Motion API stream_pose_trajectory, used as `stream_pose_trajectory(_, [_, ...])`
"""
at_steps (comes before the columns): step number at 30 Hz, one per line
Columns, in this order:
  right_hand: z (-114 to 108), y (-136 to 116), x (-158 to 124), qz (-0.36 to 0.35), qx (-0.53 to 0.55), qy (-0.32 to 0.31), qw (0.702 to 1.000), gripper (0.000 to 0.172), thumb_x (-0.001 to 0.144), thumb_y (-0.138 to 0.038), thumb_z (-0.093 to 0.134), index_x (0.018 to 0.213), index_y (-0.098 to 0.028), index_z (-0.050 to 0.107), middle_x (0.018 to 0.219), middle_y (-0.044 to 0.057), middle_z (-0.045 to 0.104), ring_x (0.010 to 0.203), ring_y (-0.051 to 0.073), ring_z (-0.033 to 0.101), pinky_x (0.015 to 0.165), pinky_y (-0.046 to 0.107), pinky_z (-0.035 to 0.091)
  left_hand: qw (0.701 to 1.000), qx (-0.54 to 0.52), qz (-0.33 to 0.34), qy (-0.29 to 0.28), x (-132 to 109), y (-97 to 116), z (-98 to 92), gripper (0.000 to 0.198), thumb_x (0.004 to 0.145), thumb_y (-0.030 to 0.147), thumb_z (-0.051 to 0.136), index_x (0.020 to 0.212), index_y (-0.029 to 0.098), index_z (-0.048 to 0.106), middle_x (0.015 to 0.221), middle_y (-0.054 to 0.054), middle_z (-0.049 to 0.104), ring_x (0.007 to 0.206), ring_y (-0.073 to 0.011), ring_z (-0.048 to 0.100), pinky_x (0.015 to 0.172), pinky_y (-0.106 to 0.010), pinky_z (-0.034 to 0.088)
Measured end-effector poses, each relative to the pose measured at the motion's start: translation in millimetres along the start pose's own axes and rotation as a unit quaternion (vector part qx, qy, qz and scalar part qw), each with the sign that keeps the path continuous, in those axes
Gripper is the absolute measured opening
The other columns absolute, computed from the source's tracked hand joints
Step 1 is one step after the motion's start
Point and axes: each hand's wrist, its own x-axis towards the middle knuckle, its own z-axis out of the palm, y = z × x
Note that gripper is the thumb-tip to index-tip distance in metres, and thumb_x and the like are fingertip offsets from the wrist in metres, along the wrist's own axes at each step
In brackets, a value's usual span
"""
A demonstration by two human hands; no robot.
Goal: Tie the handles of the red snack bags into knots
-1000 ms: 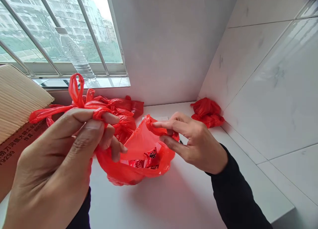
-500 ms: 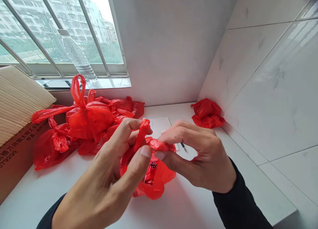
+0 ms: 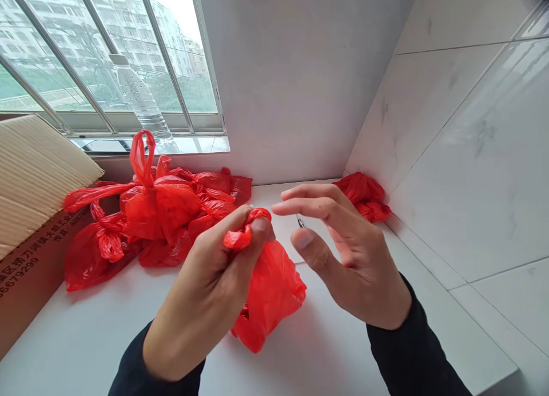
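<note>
- My left hand (image 3: 214,281) is pinching the gathered neck of a small red plastic bag (image 3: 270,293) between thumb and fingertips, gripping tight.
- The bag is hanging below that pinch over the white countertop (image 3: 86,339). I can't tell whether its bottom is resting on the surface.
- My right hand (image 3: 347,258) is hovering just beside the neck, fingers loose and spread, holding nothing.
- Risk: one pinch is carrying the whole bag. The film is thin and slick, so if the grip is easing the neck could slide out and the mouth could fall open.
- Risk: the twisted plastic could be springing back and loosening while only one hand is on it.
- A pen tip (image 3: 299,220) is showing between my hands, so a snag or puncture is possible if the bag is swinging that way.
- Behind, on the left, a pile of knotted red bags (image 3: 158,213) is sitting against a cardboard box (image 3: 30,213).
- One crumpled red bag (image 3: 364,195) is lying in the far corner by the tiled wall (image 3: 472,155).
- A water bottle (image 3: 141,98) is standing at the window (image 3: 86,52).
</note>
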Motion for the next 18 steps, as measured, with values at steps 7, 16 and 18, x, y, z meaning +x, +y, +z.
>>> stream_pose_trajectory(7, [7, 10, 3, 0.050, 0.066, -0.059, 0.995, 0.028, 0.098, -0.021, 0.057, 0.125, -0.027, 0.060, 0.123, 0.002, 0.067, 0.113, 0.018, 0.062, 0.101, 0.039, 0.053, 0.998, -0.024, -0.033, 0.057, -8, -5, -0.6, 0.022, 0.088, 0.047, 0.061, 0.096, 0.027, 0.065, 0.086, 0.000, 0.063, 0.075, -0.0154, 0.062, 0.063, -0.024, 0.056])
stream_pose_trajectory(16, [7, 13, 4, 0.073, 0.080, -0.015, 0.994, 0.003, 0.095, -0.022, 0.061, 0.098, -0.021, 0.061, 0.097, 0.001, 0.067, 0.091, 0.015, 0.065, 0.085, 0.033, 0.055, 0.993, -0.063, -0.093, 0.025, -1, 12, 7.5, 0.029, 0.094, 0.053, 0.049, 0.098, 0.028, 0.065, 0.052, 0.006, 0.042, 0.037, -0.0095, 0.037, 0.032, -0.021, 0.031])
stream_pose_trajectory(18, [7, 11, 4, 0.070, 0.088, -0.014, 0.994, 0.003, 0.094, -0.021, 0.062, 0.096, -0.021, 0.061, 0.097, 0.001, 0.067, 0.090, 0.015, 0.065, 0.084, 0.033, 0.055, 0.994, -0.065, -0.081, 0.019, 1, 11, 6.1, 0.030, 0.094, 0.049, 0.049, 0.101, 0.027, 0.068, 0.053, 0.005, 0.049, 0.041, -0.0108, 0.045, 0.037, -0.021, 0.039])
